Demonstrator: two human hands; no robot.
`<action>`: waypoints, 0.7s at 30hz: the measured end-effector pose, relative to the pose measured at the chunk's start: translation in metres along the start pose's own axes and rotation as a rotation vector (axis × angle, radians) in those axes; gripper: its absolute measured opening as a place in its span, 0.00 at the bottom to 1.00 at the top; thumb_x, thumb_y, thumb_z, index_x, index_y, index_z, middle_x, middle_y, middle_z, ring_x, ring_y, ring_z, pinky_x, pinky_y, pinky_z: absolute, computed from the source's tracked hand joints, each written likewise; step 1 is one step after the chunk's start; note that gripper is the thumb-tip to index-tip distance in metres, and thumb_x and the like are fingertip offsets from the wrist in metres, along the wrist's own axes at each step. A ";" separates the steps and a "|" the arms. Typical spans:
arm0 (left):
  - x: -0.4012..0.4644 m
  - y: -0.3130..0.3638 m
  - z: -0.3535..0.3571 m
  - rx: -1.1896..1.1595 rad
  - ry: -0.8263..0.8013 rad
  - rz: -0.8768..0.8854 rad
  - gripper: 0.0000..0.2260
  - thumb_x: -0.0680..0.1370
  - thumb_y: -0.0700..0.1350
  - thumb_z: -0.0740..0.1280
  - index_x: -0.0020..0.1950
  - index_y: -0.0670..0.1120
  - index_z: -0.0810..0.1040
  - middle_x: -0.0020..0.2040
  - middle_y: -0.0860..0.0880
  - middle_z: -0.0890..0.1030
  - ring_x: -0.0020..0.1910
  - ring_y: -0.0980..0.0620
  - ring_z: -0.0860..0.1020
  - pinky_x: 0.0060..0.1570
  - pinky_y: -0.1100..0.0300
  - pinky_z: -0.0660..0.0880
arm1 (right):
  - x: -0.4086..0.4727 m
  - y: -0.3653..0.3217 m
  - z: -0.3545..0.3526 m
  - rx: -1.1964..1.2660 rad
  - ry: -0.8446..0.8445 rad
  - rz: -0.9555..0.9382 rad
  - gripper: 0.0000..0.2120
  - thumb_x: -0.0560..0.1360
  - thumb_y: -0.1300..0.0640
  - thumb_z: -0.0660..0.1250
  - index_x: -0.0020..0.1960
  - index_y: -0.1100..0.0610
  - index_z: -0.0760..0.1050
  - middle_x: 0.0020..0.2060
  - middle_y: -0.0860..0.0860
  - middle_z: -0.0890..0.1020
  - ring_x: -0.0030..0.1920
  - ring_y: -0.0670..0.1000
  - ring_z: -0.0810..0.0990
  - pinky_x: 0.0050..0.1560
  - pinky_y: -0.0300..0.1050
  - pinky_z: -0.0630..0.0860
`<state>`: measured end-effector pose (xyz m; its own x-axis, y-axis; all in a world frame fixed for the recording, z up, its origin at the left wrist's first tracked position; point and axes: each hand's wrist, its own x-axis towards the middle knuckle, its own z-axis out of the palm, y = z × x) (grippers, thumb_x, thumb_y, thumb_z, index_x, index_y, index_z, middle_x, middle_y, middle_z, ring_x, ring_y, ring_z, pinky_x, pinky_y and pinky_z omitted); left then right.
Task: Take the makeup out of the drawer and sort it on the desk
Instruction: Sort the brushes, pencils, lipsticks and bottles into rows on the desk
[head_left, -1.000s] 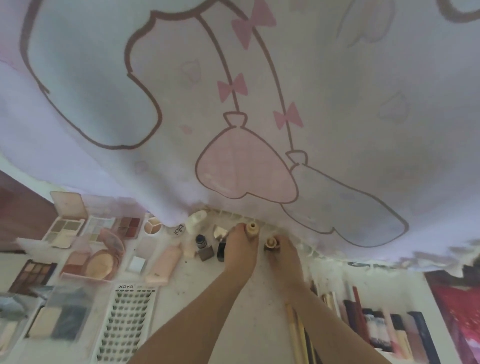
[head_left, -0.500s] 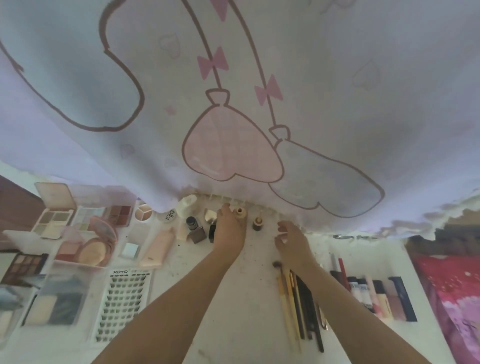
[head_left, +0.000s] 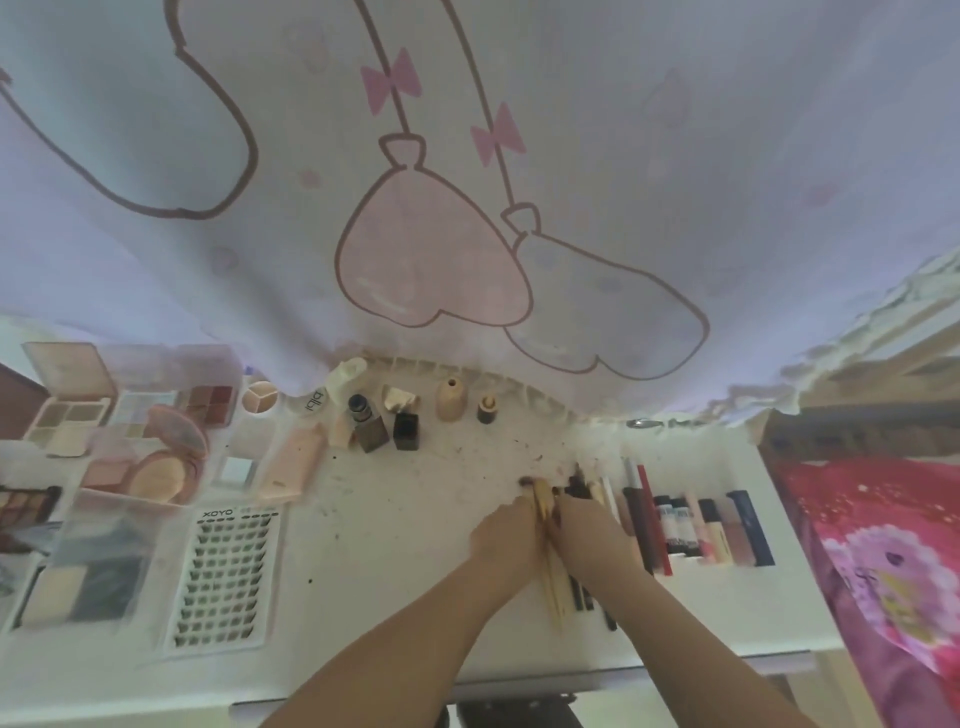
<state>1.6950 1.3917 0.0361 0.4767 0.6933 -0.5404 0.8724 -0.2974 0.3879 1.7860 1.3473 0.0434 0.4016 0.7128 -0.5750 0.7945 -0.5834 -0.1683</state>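
Note:
On the white desk (head_left: 405, 519), my left hand (head_left: 506, 535) and my right hand (head_left: 589, 535) lie on either side of a bundle of brushes and pencils (head_left: 558, 587). A gold-handled brush (head_left: 543, 501) pokes out between them. How the fingers lie on the bundle is blurred. At the back stand small bottles: a beige bottle (head_left: 451, 399), a small dark gold-capped bottle (head_left: 487, 410), a brown bottle (head_left: 370, 423) and a black bottle (head_left: 406, 431). A row of lip tubes (head_left: 701, 525) lies to the right.
Palettes (head_left: 67, 415), a pink compact (head_left: 166, 467), a pink tube (head_left: 293, 460), a lash tray (head_left: 226, 571) and clear boxes (head_left: 98, 561) fill the left side. A printed curtain (head_left: 467, 208) hangs over the desk's back edge. Red-pink fabric (head_left: 883, 571) lies right of the desk.
Both hands drew back from the bottles at the rear to the brush bundle nearer me. The two small bottles now stand alone. The view tilted down.

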 end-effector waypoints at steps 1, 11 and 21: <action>0.003 0.001 0.000 0.016 -0.001 -0.018 0.13 0.81 0.42 0.53 0.62 0.44 0.70 0.60 0.44 0.77 0.58 0.44 0.76 0.54 0.54 0.72 | 0.001 -0.001 0.000 -0.014 -0.001 0.009 0.11 0.80 0.63 0.56 0.58 0.61 0.74 0.52 0.56 0.82 0.51 0.53 0.82 0.45 0.42 0.75; -0.010 -0.034 -0.016 0.001 -0.027 -0.052 0.14 0.79 0.51 0.59 0.57 0.43 0.73 0.55 0.44 0.78 0.53 0.45 0.77 0.48 0.56 0.73 | -0.002 -0.017 0.000 0.114 -0.011 0.023 0.09 0.77 0.52 0.61 0.44 0.57 0.72 0.34 0.49 0.74 0.39 0.52 0.78 0.30 0.40 0.68; -0.051 -0.174 -0.078 0.112 0.162 -0.279 0.12 0.78 0.52 0.59 0.54 0.45 0.74 0.51 0.46 0.79 0.51 0.46 0.79 0.45 0.57 0.73 | -0.008 -0.158 0.025 0.190 -0.113 -0.149 0.11 0.78 0.48 0.59 0.44 0.55 0.70 0.42 0.51 0.75 0.42 0.52 0.74 0.42 0.41 0.69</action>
<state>1.5100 1.4592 0.0547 0.2022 0.8510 -0.4847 0.9776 -0.1453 0.1525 1.6460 1.4244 0.0549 0.2242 0.7548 -0.6165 0.7370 -0.5452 -0.3995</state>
